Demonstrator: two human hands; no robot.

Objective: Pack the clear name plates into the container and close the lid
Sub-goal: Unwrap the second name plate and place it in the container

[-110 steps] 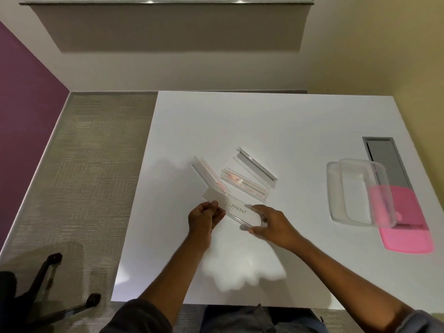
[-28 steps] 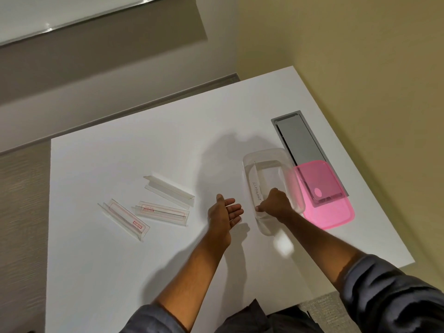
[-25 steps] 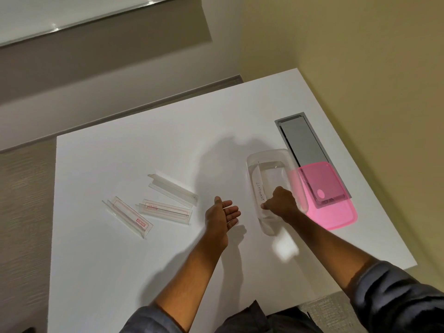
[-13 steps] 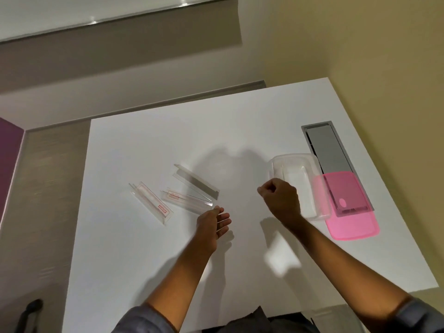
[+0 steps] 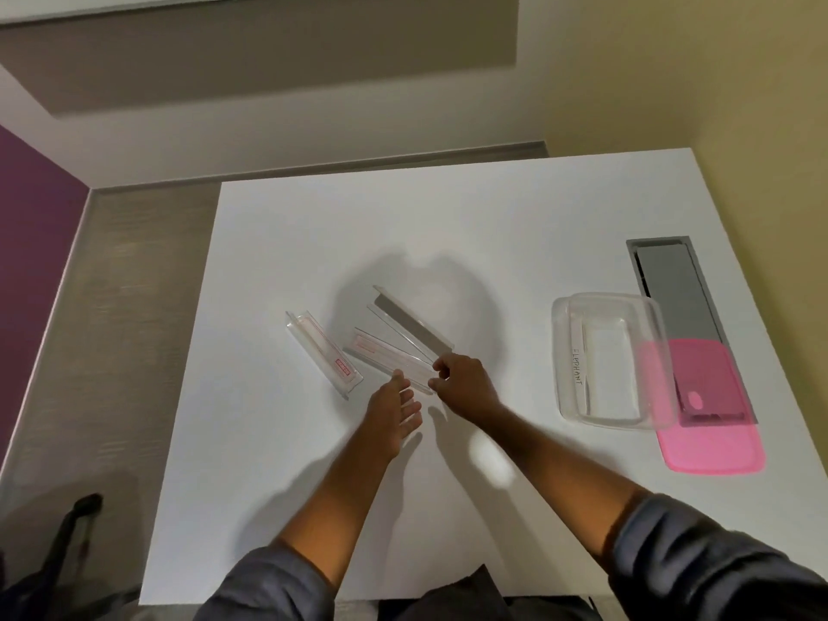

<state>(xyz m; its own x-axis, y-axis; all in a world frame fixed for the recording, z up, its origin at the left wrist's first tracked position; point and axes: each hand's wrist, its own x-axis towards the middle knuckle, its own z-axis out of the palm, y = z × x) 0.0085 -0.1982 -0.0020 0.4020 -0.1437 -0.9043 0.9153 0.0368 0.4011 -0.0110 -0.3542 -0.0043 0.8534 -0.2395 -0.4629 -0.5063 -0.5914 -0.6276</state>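
- My left hand (image 5: 394, 412) hovers open and flat, grip released; my right hand (image 5: 461, 380) pinches the near end of the middle name plate (image 5: 385, 358) on the desk (image 5: 493, 226).
- Thin, stiff, slick acrylic: I'd hold the long edges.
- A moment ago my right hand was at the container (image 5: 605, 360); the ELEPHANT plate (image 5: 578, 358) now lies inside.
- Two plates remain; pink lid (image 5: 712, 445) off.

three name plates (image 5: 325, 348) left of container (image 5: 605, 407), lid (image 5: 712, 434) right

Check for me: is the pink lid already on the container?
No, the pink lid lies flat on the table beside the open container, partly under its right edge.
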